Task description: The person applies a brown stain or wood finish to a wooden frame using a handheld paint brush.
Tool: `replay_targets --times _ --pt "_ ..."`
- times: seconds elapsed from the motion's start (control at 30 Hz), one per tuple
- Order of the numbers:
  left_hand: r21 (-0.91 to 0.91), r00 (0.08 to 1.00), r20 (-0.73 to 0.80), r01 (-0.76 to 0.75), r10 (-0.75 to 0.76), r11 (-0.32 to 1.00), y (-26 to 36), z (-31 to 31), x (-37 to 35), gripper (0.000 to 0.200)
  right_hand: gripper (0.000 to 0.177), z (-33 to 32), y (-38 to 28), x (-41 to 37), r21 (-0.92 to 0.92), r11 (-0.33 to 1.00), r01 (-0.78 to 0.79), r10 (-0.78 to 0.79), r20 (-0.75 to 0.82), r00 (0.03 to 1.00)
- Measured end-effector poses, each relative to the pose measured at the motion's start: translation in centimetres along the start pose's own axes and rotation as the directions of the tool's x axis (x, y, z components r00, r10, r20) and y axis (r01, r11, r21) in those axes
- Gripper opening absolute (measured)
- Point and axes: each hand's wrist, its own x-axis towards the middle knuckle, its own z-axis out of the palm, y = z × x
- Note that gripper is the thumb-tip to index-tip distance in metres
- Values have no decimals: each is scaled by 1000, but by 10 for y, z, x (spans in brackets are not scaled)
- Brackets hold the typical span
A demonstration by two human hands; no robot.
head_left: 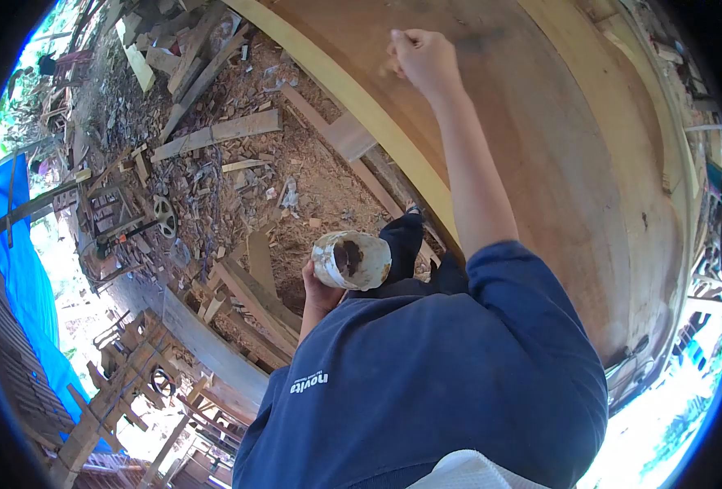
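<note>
At waist height my left hand [318,289] grips a white plastic tub [371,262] by its side. The tub is tilted so that its mouth shows, with a dark brown substance inside and smears on the walls. My right arm reaches far forward over a large brown wooden panel [532,138]. At its end my right hand [423,62] is closed, fingers curled down towards the panel's surface. Whatever those fingers may hold is hidden and blurred.
A pale yellowish edge strip [353,110] runs along the panel's near side. Planks [218,134], offcuts and wood chips litter the ground to the left. Further out are a machine wheel [165,217] and a blue tarp [30,269]. A cable [634,350] lies at the panel's right end.
</note>
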Motion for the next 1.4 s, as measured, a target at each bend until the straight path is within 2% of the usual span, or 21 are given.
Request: replay_targets --times 0.07,0.17,0.23,0.27,0.33,0.4,0.57,0.67,0.73,0.8,0.87,0.93,0.97,1.03,1.07,1.1,1.13,1.17,1.3,1.37,1.4 --pt "-18 1000 -9 -9 9 1000 1 0 0 75 36 0 -16 -1 -182 983 -38 33 -32 999" --pt "-21 1000 -30 -9 9 1000 3 0 1 75 37 24 -12 15 -259 906 -334 367 89 926" --pt "-9 999 -41 0 0 1000 2 6 4 75 38 48 15 33 22 975 219 -220 85 972" --pt "-15 1000 -30 5 -5 1000 2 11 5 74 38 46 20 33 17 976 216 -217 81 973" --pt "-20 1000 -16 8 -8 1000 5 13 9 74 35 41 20 36 453 876 167 -137 -100 986" --pt "-31 1000 11 10 -9 999 5 11 10 73 30 -4 5 11 -8 988 157 -151 -335 930" --pt "-58 999 -29 -25 23 998 8 6 11 74 40 -140 27 -53 -346 918 -192 -150 -753 640" --pt "-110 999 38 14 -10 994 17 44 13 69 44 -203 63 -81 -437 834 -337 -155 -772 617" --pt "294 951 180 -297 253 908 23 94 31 61 44 -219 83 -92 -479 593 -647 43 -784 619" --pt "34 961 239 -152 140 988 11 56 86 74 42 -216 125 -79 -554 502 -664 83 -733 675" --pt "-6 937 302 -182 175 983 35 118 117 77 41 -175 111 -73 -648 624 -436 -47 -588 807" --pt "-96 877 408 -236 255 967 74 186 178 84 40 -159 89 -59 -354 924 -148 -20 -430 903" --pt "-142 841 455 -258 294 956 74 211 165 87 40 -160 79 -59 -353 923 -151 -19 -435 900" --pt "136 734 446 -620 511 772 88 239 220 92 40 -166 60 -56 194 981 10 86 -478 874" --pt "199 651 479 -734 590 649 88 235 248 96 40 -173 55 -60 191 982 13 82 -480 873" --pt "194 649 478 -735 592 649 85 237 266 96 40 -183 52 -67 -90 982 -167 93 -537 838" --pt "267 536 415 -844 735 465 82 239 279 102 39 -188 49 -70 -349 871 -347 82 -593 801" --pt "349 388 362 -900 848 263 78 238 292 108 39 -185 58 -66 -355 869 -344 77 -591 803" --pt "238 274 323 -950 906 202 73 231 316 113 34 -136 85 -43 -459 872 -171 -47 -426 904" --pt "227 305 296 -943 905 244 75 223 327 112 36 -111 85 -13 174 984 -47 93 -265 960" --pt "215 337 279 -935 899 283 77 220 332 111 36 -111 83 -6 173 984 -44 88 -261 961"
